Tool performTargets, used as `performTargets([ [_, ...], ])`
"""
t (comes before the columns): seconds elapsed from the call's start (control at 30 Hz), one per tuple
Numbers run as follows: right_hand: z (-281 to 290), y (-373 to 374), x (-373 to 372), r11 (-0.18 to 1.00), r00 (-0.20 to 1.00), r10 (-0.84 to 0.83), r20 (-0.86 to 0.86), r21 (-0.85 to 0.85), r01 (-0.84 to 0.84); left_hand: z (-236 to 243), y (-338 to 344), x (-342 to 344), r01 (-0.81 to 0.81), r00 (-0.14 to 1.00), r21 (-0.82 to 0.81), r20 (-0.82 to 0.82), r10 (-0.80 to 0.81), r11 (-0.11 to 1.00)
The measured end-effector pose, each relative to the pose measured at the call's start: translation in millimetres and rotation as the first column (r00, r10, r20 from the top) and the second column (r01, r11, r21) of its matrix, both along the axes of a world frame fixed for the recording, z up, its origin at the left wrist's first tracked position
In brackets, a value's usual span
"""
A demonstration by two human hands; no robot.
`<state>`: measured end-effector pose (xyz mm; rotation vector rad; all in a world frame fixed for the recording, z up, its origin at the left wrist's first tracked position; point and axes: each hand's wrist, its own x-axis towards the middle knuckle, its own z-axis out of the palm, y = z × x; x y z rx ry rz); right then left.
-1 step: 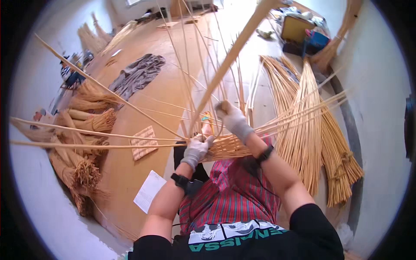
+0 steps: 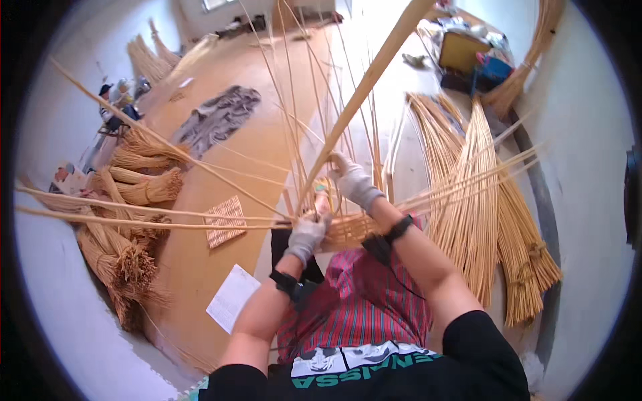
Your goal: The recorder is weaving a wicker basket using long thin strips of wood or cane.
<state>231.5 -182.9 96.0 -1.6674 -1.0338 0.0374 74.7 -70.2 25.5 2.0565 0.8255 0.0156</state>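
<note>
A partly woven wicker basket piece (image 2: 351, 230) rests at my lap, with long pale rods fanning out left, right and upward. My left hand (image 2: 307, 236), in a light grey glove, is closed on its left edge, where several rods meet. My gloved right hand (image 2: 354, 184) is raised above the weave with fingers curled beside a thick upright rod (image 2: 364, 87). It seems to pinch a thin wicker rod, though its fingertips are partly blurred. A striped red cloth (image 2: 361, 287) covers my lap below the weave.
Bundles of long rods (image 2: 461, 194) lie on the floor to the right. Tied bundles (image 2: 130, 254) are heaped at the left wall. A small woven square (image 2: 225, 222), a white sheet (image 2: 232, 297) and a crumpled grey cloth (image 2: 221, 120) lie leftward. A person (image 2: 115, 110) sits far left.
My right hand has moved slightly left, closer to the thick upright rod. My left hand stays at the basket's left edge. The view has shifted a little.
</note>
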Motion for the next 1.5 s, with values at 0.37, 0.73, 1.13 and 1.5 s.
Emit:
performTargets([
  [0.37, -20, -66, -52, 0.628, 0.709, 0.015, -0.705, 0.558, 0.542, 4, 16, -6, 0.040, 0.999, -0.370, 0.026, -0.033, 0.928],
  [0.73, -13, -116, -81, 0.747, 0.552, 0.146, -0.821, 0.457, 0.482, 61, -33, -8, -0.181, 0.924, -0.431, 0.233, 0.303, 0.884],
  [1.13, 72, -210, 89, 0.061, 0.994, 0.006, 0.105, -0.993, 0.104, 83, -113, 31, 0.454, 0.824, 0.588, 0.008, -0.567, 0.669],
  [1.5, 138, -140, -2, 0.752, 0.070, 0.653, 0.754, -0.657, 0.052, 35, -103, 36, 0.352, 0.753, 0.608, 0.268, -0.601, 0.711],
])
